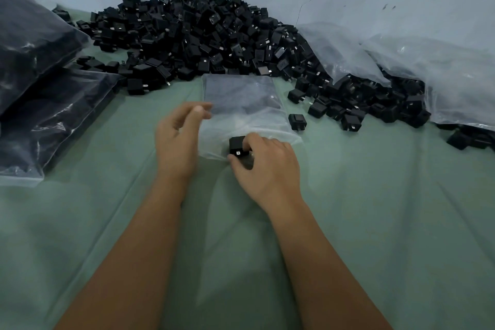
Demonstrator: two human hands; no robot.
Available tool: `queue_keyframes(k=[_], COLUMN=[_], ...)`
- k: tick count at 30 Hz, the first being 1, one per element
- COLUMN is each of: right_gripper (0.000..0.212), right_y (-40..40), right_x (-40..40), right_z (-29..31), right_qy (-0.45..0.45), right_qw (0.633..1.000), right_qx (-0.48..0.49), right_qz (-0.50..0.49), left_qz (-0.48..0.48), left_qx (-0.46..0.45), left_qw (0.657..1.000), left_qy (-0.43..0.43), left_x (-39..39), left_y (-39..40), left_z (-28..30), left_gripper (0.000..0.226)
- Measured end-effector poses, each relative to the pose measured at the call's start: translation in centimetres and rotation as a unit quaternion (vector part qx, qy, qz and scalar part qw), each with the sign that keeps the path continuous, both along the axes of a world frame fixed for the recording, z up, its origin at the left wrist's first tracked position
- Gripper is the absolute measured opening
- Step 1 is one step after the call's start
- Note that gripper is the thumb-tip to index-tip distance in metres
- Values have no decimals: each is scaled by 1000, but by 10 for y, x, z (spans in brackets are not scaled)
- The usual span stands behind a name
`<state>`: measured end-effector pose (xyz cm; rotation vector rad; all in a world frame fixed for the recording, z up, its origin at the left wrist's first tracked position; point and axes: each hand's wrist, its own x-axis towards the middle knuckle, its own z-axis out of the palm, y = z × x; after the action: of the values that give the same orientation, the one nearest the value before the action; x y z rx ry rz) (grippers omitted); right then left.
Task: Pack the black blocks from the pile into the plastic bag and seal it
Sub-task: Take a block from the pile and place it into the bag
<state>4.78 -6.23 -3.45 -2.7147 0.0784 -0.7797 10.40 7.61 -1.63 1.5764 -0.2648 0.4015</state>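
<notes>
black block (pixel 237 148) pinched in right hand (pixel 267 166) at mouth of plastic bag (pixel 241 104), mid-surface; looks small, rigid, light (prongs could snag film). bag thin, limp, slippery; best held at mouth edge. left hand (pixel 178 139) loosely spread, fingertips at bag's left edge. pile (pixel 203 37) just beyond; stray block (pixel 296 122) beside bag; filled bags (pixel 40 83) left, clear bags (pixel 428 72) right, green surface (pixel 388 209).

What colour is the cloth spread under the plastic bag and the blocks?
Pale green; the cloth shows in the head view, the only one.
</notes>
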Motion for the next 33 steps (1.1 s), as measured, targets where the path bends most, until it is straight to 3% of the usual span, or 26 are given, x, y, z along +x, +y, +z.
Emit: queue_keyframes(k=[1, 3, 5, 8, 15, 21, 25, 28, 31, 33], right_gripper=[24, 21, 19, 17, 38, 36, 40, 26, 22, 20], right_y=[-1, -2, -1, 1, 12, 23, 18, 8, -7, -28], right_x=[0, 0, 2, 8, 37, 65, 60, 42, 22, 14], right_z=[-1, -2, -3, 0, -2, 1, 0, 2, 12, 17], right_qy=[3, 22, 29, 35, 145, 114, 149, 86, -128, -237], right_qw=[1000, 999, 998, 997, 981, 983, 981, 984, 981, 968], right_qx=[6, -3, -7, -2, -23, -132, -80, -90, -19, 49], right_qz=[11, 32, 51, 75, 126, 59, 98, 127, 145, 64], left_qz=[55, 130, 135, 94, 73, 52, 51, 56, 65, 65], left_qx=[3, 96, 206, 275, 313, 305, 324, 331, 334, 338], left_qw=[998, 981, 958, 948, 942, 946, 941, 938, 936, 935], left_qy=[37, 108, 147, 132, 97, 92, 86, 87, 84, 83], left_x=[4, 12, 16, 16, 17, 17, 17, 17, 18, 17], left_y=[3, 10, 12, 6, 3, 5, 5, 5, 5, 6], left_z=[-2, -8, -13, -16, -19, -20, -20, -21, -23, -24], left_gripper=[18, 20, 25, 26, 35, 35, 34, 35, 33, 32])
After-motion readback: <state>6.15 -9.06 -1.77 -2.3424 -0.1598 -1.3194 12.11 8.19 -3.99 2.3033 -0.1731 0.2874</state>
